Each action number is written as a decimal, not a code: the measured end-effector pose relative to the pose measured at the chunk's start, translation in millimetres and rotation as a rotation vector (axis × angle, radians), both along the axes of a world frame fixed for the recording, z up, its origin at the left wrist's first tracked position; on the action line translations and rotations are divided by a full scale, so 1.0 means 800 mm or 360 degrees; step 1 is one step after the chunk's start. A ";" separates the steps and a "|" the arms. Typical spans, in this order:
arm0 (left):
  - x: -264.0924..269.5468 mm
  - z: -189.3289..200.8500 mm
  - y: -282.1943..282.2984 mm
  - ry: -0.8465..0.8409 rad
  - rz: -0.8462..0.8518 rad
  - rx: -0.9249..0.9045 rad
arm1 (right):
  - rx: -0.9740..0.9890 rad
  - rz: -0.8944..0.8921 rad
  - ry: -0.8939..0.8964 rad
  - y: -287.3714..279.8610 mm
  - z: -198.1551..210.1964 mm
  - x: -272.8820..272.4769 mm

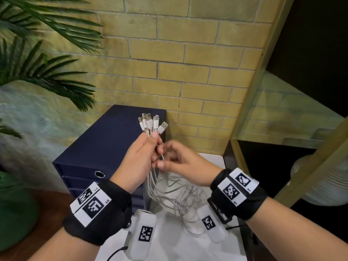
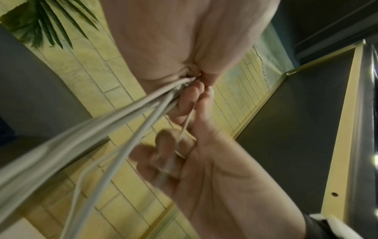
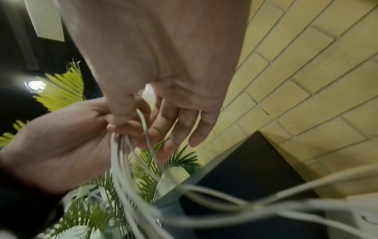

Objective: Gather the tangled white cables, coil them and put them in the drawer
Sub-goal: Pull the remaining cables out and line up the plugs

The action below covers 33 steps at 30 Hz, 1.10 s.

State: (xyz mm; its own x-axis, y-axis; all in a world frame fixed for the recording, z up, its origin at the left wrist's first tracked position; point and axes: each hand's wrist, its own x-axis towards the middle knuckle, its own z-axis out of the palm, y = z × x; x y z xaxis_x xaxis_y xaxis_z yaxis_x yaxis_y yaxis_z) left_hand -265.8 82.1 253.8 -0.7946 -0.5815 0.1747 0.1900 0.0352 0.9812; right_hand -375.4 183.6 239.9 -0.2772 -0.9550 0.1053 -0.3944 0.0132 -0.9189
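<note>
In the head view, the left hand (image 1: 140,159) is curled round a bunch of white cables (image 1: 170,193) just under their plugs (image 1: 150,122), which stand up in a fan above the fist. The right hand (image 1: 181,160) meets it from the right, fingertips pinching one strand just below the left fist. The rest of the cables hang in a loose tangle to the white desk (image 1: 169,247). Behind the hands stands a dark blue drawer unit (image 1: 105,140), its drawers shut, its front partly covered by the left wrist. A palm plant (image 1: 43,59) fills the left side, a yellow brick wall (image 1: 188,63) the back, and a dark shelf frame (image 1: 263,59) the right.

In the left wrist view, the left hand (image 2: 184,40) closes on the cables (image 2: 85,134), which run blurred toward the lower left. The right hand (image 2: 204,161) lies below, fingers bent; a thin strand seems to cross its palm, though blur makes this uncertain.

In the right wrist view, the right hand (image 3: 163,72) has thumb and forefinger on a strand, the other fingers loosely extended. The left hand (image 3: 61,145) holds the cables (image 3: 126,186), which spill down blurred across the drawer unit (image 3: 245,177) and plant (image 3: 143,177).
</note>
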 end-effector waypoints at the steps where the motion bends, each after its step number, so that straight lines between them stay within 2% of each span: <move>1: 0.001 -0.002 -0.001 0.0025 0.0029 -0.0025 | 0.0038 0.0039 0.0046 0.003 -0.006 0.005; 5: 0.006 -0.005 -0.008 0.0066 0.0227 -0.0157 | 0.0136 -0.0017 0.0323 0.012 -0.027 0.007; 8: 0.009 -0.003 -0.010 0.0236 0.0081 0.0121 | 0.0248 -0.0088 0.0533 0.020 -0.046 -0.012; 13: 0.024 0.001 -0.018 0.0173 0.0153 0.0094 | 0.0525 -0.0438 0.0748 0.039 -0.062 -0.078; 17: 0.035 0.008 -0.023 0.0133 0.0175 0.0041 | 0.0896 -0.0805 0.1162 0.060 -0.071 -0.136; 19: 0.038 0.010 -0.023 0.0093 0.0146 0.0042 | 0.0963 -0.0936 0.1248 0.065 -0.056 -0.156; 22: 0.041 0.008 -0.019 0.0034 0.0105 0.0024 | 0.0644 -0.1166 0.1103 0.060 -0.009 -0.165; 25: 0.041 0.005 -0.015 0.0019 0.0089 0.0035 | 0.0119 -0.1428 0.1124 0.047 0.039 -0.160; 28: 0.041 0.006 -0.015 0.0017 0.0088 0.0031 | -0.0267 -0.1527 0.1128 0.039 0.066 -0.156; 30: 0.044 0.008 -0.017 0.0035 0.0095 0.0028 | -0.0331 -0.1566 0.1167 0.037 0.072 -0.158; 33: 0.050 0.012 -0.021 0.0073 0.0132 0.0036 | -0.0267 -0.1621 0.1114 0.041 0.063 -0.166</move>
